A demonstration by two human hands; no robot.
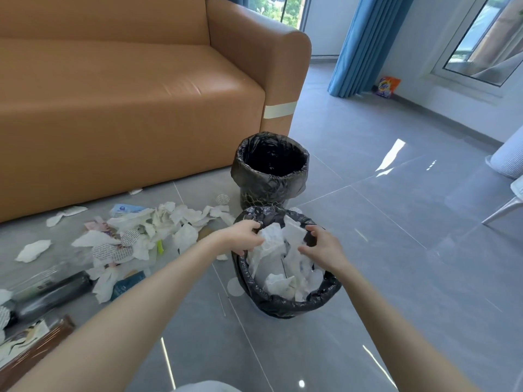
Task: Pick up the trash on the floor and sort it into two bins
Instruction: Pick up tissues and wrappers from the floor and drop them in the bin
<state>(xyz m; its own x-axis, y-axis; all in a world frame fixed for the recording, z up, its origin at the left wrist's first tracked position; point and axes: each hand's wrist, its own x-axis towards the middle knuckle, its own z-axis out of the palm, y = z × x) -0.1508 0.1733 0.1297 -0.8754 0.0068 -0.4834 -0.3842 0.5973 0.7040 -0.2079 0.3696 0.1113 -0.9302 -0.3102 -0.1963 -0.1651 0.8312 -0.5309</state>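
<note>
tissues [273, 239] pinched by left hand [243, 236], right hand [322, 248] fingers [312, 230] over near bin [283, 305], sofa [127, 108] behind.

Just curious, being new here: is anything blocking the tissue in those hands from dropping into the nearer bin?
Nothing visible. The left hand and right hand hold the white tissue over the nearer bin, its mouth open; only other tissues lie inside.

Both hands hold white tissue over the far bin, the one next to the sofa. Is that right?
Not quite. The left hand and right hand hold the white tissue over the near bin, not the far bin next to the sofa. The head view shows this.
</note>
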